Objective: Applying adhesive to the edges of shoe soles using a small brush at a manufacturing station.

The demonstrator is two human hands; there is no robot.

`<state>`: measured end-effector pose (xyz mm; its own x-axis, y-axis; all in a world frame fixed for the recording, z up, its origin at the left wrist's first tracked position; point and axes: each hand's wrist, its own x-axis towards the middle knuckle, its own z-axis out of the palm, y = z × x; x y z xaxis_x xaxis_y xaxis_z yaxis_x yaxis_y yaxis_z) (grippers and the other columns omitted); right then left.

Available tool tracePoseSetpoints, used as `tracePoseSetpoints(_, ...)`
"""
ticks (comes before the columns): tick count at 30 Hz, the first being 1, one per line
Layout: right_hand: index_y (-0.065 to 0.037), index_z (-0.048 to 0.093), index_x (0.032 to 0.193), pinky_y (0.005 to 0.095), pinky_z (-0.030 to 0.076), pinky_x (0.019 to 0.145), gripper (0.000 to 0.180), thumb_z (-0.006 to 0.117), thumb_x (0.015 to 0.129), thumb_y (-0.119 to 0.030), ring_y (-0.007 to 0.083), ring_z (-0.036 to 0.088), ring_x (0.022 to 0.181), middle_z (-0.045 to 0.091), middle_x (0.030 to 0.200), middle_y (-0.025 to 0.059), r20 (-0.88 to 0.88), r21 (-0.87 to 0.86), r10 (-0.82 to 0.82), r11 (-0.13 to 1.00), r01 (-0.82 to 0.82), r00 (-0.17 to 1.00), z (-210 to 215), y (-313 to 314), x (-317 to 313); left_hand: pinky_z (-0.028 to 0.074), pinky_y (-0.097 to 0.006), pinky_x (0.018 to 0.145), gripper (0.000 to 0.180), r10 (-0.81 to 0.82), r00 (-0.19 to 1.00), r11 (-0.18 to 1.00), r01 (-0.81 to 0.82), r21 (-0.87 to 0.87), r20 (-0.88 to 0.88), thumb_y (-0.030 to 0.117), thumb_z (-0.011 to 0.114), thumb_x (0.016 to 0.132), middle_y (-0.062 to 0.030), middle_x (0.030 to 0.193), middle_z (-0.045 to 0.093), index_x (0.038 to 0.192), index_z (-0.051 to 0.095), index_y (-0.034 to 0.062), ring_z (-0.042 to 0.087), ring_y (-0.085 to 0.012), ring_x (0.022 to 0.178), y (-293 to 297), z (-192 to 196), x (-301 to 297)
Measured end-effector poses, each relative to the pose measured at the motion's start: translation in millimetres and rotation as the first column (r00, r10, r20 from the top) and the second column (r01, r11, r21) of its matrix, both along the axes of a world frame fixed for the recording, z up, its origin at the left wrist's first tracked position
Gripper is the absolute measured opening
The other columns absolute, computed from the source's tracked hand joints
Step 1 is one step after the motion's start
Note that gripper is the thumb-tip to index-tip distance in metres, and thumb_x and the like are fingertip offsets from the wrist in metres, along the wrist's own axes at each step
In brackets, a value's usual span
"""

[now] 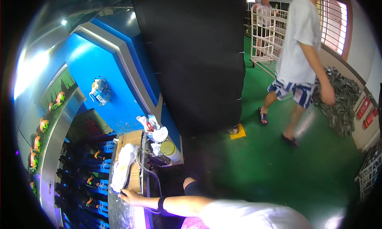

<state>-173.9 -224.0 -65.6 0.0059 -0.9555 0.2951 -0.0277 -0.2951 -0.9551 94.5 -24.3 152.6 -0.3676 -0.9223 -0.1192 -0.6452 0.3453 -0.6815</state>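
Observation:
My right hand [132,198] reaches in from the lower right, a dark band on its wrist. Its fingers are closed at the near end of a white shoe [123,167], around a small dark thing I cannot make out. Whether they also touch the shoe is not clear. The shoe lies lengthwise on brown cardboard [136,177] atop a narrow dark bench [119,217]. Just beyond stands a tub with a yellow-green top [169,148], beside crumpled white cloths [160,134]. My left hand is out of view.
A blue machine [95,62] and a black curtain [191,62] rise behind the bench. Orange-green shoes [38,143] line a metal ledge at left. One person [298,42] walks on the green floor; another stands by a white wire cart [270,46]. Grey pieces [338,101] are heaped at right.

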Motion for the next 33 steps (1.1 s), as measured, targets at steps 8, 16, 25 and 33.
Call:
tracePoseSetpoints(8,-0.005,0.040,0.128,0.0466,0.045,0.062,0.037,0.051,0.096,-0.020,0.0357,0.063,0.071,0.060,0.078,0.0222,-0.064,-0.025,-0.083,0.996,0.082,0.994,28,38,-7,0.053,-0.043,0.074,0.027,0.199,0.959,0.968,-0.160,0.194,-0.201,0.032,0.060,0.086,-0.0153,0.089,0.069,0.098,0.067,0.0094,0.067,-0.0355,0.082,-3,9,-15)
tracePoseSetpoints(16,-0.004,0.042,0.137,0.0252,0.046,0.055,0.044,0.052,0.094,-0.008,0.0127,0.053,0.061,0.060,0.087,0.0082,0.205,0.147,0.400,0.890,-0.432,0.893,136,144,-71,0.050,-0.039,0.080,0.026,0.160,0.483,0.925,-0.378,-0.040,-0.861,0.027,0.068,0.077,-0.0134,0.097,0.068,0.094,0.067,0.0081,0.065,-0.0303,0.092,29,-32,-23)
tracePoseSetpoints(25,0.001,0.031,0.146,0.0169,0.041,0.063,0.050,0.046,0.098,-0.005,0.0008,0.044,0.064,0.053,0.078,-0.0027,0.278,0.263,0.593,0.710,-0.654,0.756,208,177,-52,0.046,-0.040,0.078,0.019,-0.637,0.666,0.687,0.262,-0.678,-0.388,0.018,0.068,0.075,-0.0036,0.093,0.064,0.089,0.056,0.0168,0.061,-0.0253,0.090,52,-20,-34)
tracePoseSetpoints(33,0.005,0.035,0.142,0.0241,0.047,0.081,0.050,0.050,0.096,-0.005,0.0104,0.059,0.084,0.064,0.104,0.0093,0.001,0.265,0.694,0.694,-0.670,0.720,215,175,-57,0.041,-0.034,0.063,0.034,-0.677,0.675,0.617,0.305,-0.725,-0.292,0.026,0.071,0.073,0.0020,0.079,0.049,0.095,0.044,0.0258,0.056,-0.0216,0.081,56,-12,-31)
